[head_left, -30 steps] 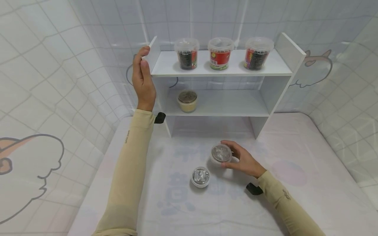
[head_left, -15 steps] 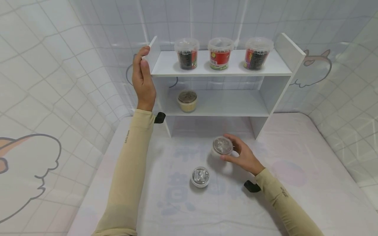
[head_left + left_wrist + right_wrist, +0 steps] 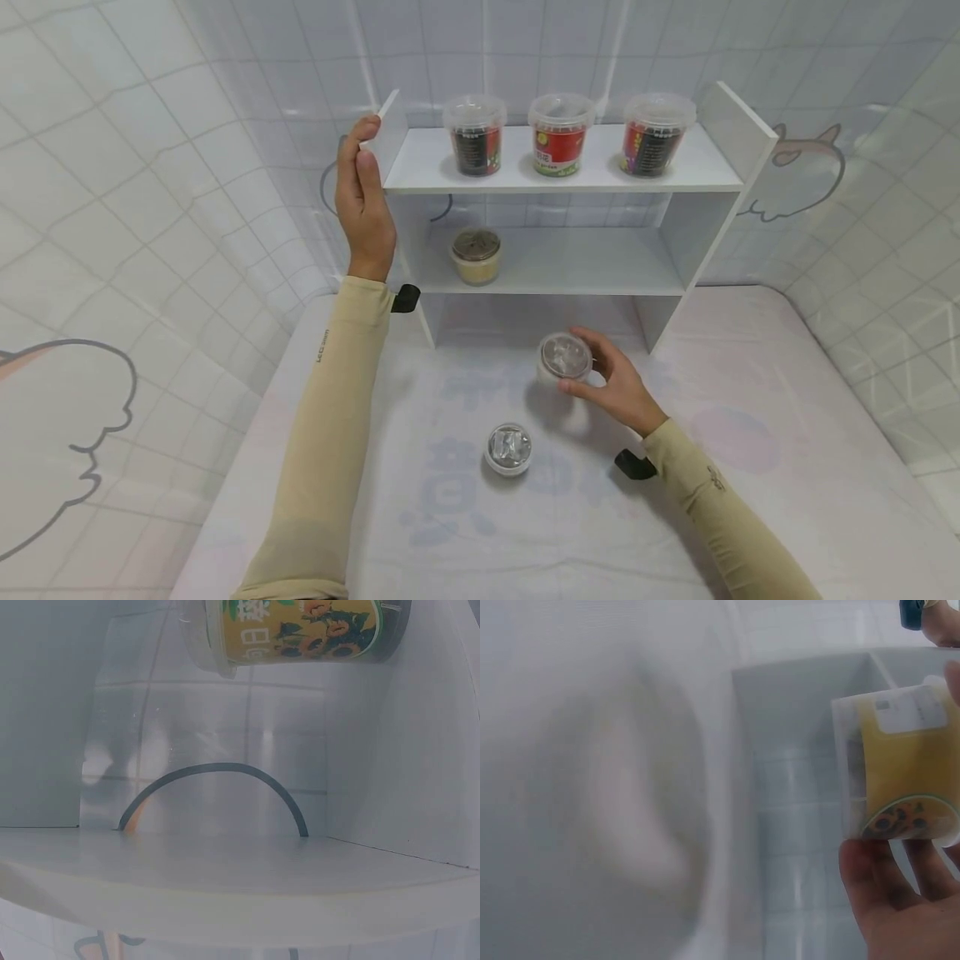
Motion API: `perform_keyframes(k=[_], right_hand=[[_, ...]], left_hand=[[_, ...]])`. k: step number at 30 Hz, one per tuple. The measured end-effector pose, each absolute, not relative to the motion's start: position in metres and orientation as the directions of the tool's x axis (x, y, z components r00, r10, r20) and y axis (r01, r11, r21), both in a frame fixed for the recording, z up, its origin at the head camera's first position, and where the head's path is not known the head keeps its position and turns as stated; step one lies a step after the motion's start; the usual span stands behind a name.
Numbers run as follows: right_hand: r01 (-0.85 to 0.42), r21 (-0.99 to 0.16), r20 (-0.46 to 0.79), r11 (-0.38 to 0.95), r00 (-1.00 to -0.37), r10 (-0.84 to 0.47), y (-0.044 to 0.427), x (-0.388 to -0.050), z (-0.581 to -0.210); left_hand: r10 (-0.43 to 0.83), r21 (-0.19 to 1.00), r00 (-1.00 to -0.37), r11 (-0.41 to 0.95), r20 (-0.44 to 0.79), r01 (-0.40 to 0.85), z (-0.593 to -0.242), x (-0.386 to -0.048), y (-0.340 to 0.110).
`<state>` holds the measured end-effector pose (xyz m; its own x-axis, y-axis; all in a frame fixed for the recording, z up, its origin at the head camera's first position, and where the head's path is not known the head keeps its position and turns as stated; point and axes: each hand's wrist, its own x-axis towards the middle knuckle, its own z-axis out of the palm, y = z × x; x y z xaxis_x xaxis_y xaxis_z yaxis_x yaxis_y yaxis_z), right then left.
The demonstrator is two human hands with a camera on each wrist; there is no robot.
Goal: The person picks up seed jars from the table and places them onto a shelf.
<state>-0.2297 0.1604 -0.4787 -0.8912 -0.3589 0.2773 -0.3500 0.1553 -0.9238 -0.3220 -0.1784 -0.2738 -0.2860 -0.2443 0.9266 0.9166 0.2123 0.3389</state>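
My right hand (image 3: 617, 385) holds a clear-lidded cup (image 3: 566, 356) between thumb and fingers, in front of the shelf's lower opening. The right wrist view shows this cup (image 3: 907, 761) with a yellow label, the hand (image 3: 911, 915) curled around it. My left hand (image 3: 367, 204) rests with straight fingers against the upper left side panel of the white shelf (image 3: 562, 188). A second cup (image 3: 508, 448) with a silvery top stands on the table, left of and nearer than the held one. On the middle shelf, at the left, is a yellow cup (image 3: 476, 257).
Three clear cups with dark and red labels, left (image 3: 477, 137), middle (image 3: 558, 142) and right (image 3: 654, 142), stand in a row on the top shelf. A pale cloth (image 3: 720, 517) covers the table, and tile-patterned sheets (image 3: 525, 50) hang around it.
The right hand has carried its cup away from me, closer to the shelf. My left hand has stayed at the side panel, and the other cups have not moved.
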Motion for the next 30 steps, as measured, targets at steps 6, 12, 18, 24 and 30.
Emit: perform_keyframes(k=[6, 12, 18, 24, 30], right_hand=[[-0.36, -0.922, 0.296, 0.144, -0.893, -0.339, 0.158, -0.233, -0.473], [-0.364, -0.922, 0.306, 0.136, -0.895, -0.324, 0.155, -0.237, -0.465], [-0.379, -0.915, 0.321, 0.137, -0.891, -0.322, 0.152, -0.24, -0.457], [-0.413, -0.9, 0.354, 0.139, -0.879, -0.319, 0.15, -0.244, -0.447], [-0.453, -0.881, 0.391, 0.137, -0.859, -0.33, 0.148, -0.249, -0.437]], left_hand=[[-0.244, 0.338, -0.284, 0.218, 0.927, 0.916, -0.274, -0.321, -0.178], [-0.239, 0.336, -0.285, 0.212, 0.928, 0.918, -0.274, -0.323, -0.179], [-0.239, 0.331, -0.279, 0.214, 0.93, 0.919, -0.274, -0.322, -0.179], [-0.239, 0.334, -0.283, 0.213, 0.929, 0.918, -0.274, -0.322, -0.179], [-0.239, 0.336, -0.284, 0.212, 0.928, 0.918, -0.273, -0.321, -0.178]])
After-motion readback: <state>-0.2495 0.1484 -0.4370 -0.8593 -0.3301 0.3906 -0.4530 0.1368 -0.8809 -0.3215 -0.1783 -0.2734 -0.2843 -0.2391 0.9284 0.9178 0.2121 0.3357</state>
